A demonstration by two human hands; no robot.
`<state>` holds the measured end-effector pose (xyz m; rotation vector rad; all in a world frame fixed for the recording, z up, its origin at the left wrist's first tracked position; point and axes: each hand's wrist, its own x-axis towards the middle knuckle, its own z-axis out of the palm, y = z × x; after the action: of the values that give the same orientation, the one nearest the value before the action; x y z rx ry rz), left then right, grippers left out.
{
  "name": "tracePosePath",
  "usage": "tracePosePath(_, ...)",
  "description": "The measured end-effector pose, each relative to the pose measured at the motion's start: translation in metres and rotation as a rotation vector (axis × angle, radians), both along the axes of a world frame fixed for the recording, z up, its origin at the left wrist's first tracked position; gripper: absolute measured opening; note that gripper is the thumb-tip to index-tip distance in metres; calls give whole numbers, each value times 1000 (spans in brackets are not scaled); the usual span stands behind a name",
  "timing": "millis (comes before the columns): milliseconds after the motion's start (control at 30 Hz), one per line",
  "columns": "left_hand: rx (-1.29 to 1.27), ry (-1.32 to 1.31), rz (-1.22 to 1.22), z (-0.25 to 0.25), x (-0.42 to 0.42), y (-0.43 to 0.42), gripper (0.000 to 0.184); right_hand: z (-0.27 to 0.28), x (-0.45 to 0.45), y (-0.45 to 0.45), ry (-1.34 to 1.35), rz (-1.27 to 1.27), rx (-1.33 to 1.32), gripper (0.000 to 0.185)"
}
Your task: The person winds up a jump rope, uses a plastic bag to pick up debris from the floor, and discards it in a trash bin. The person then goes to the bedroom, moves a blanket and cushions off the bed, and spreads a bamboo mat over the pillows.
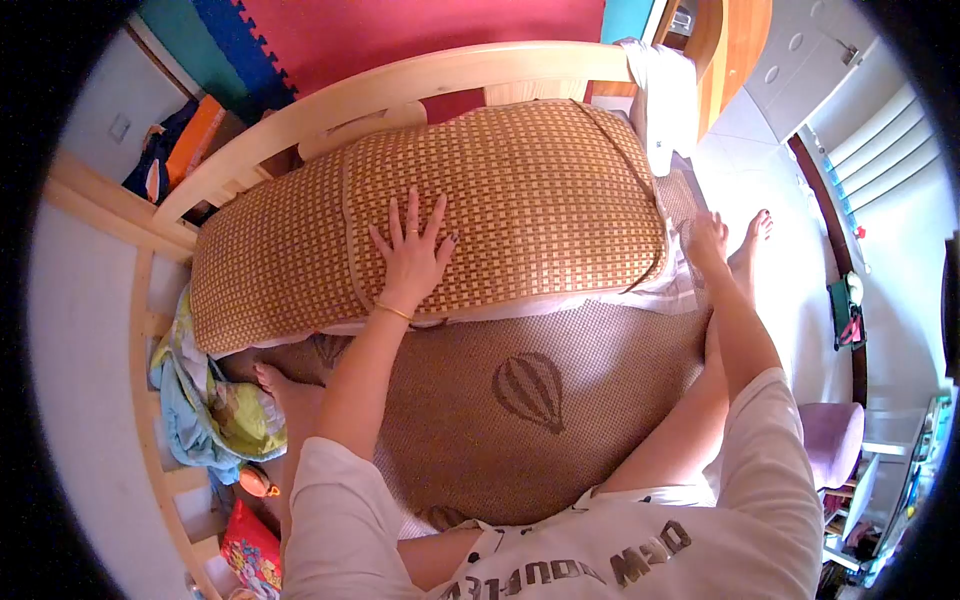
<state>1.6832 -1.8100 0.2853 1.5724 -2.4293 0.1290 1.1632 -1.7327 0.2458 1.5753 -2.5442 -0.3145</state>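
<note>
A long pillow with a woven tan and brown mat cover [520,190] lies across the bed along the wooden rail. My left hand [413,262] rests flat on the cover with its fingers spread. Beyond the cover's right end is my right hand [708,240], its fingers curled in beside the pillow's white sheer trim [682,285]. What those fingers hold, if anything, is hidden. Under the pillow spreads a brown sleeping mat [450,400] printed with balloon shapes. A thin dark elastic band crosses the cover near its right corners.
A pale wooden bed rail [440,75] curves behind the pillow, with a white cloth [662,100] draped over its right end. Crumpled blue and yellow bedding [215,400] lies at the left, above a red patterned bag [250,550]. A purple stool [832,445] stands right of the bed.
</note>
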Motion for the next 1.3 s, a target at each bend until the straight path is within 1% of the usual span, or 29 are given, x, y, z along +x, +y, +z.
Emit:
tracePosePath(100, 26, -27, -3, 1, 1, -1, 64, 4, -6, 18, -62, -175, -23, 54)
tracePosePath(133, 35, -37, 3, 3, 1, -2, 64, -2, -4, 19, -81, -92, -141, 61)
tracePosePath(300, 19, -46, 13, 0, -1, 1, 65, 36, 97, 26, -540, 440, -412, 82)
tracePosePath(367, 28, -59, 31, 3, 0, 5, 65, 42, 128, 37, -341, 612, -292, 81)
tracePosePath(400, 33, -71, 37, 3, 1, 7, 66, 43, 134, 39, -336, 668, -263, 79)
tracePosePath(500, 45, -93, 43, 3, 9, 14, 66, 15, 119, 42, -449, 487, -294, 76)
tracePosePath(533, 44, -91, 39, 3, 14, 17, 67, 1, 103, 40, -360, 421, -265, 73)
tracePosePath(600, 44, -104, 48, 2, 25, 23, 68, -14, 75, 51, -372, 208, -196, 70)
tracePosePath(733, 54, -122, 66, -4, 49, 26, 68, -16, 42, 68, -483, -126, -130, 64)
tracePosePath(767, 57, -114, 62, -4, 55, 27, 68, -26, 24, 71, -585, -118, -187, 62)
tracePosePath(833, 119, -158, 65, 11, 66, 32, 68, -57, -16, 75, -791, -101, -300, 60)
tracePosePath(900, 195, -199, 57, 28, 87, 35, 69, -60, -24, 77, -744, -190, -375, 53)
tracePosePath(933, 87, -195, 8, 29, 106, 36, 71, -61, -22, 78, -721, -231, -409, 50)
tracePosePath(1033, 143, -244, -33, 66, 161, 54, 70, -34, 6, 81, -758, -47, -478, 42)
tracePosePath(1067, 143, -231, -24, 73, 182, 63, 70, -20, 25, 81, -749, 16, -526, 35)
tracePosePath(1133, 141, -203, -8, 80, 229, 89, 71, -11, 48, 81, -850, 117, -579, 34)
tracePosePath(1167, 149, -209, 90, 70, 262, 103, 74, -9, 59, 80, -902, 169, -605, 34)
tracePosePath(1200, 158, -215, 189, 58, 295, 121, 77, -7, 71, 80, -895, 243, -631, 33)
tracePosePath(1267, 164, -256, 378, 57, 336, 165, 83, 4, 101, 82, -944, 270, -597, 33)
tracePosePath(1300, 147, -260, 462, 29, 379, 187, 87, 4, 112, 85, -969, 280, -581, 33)
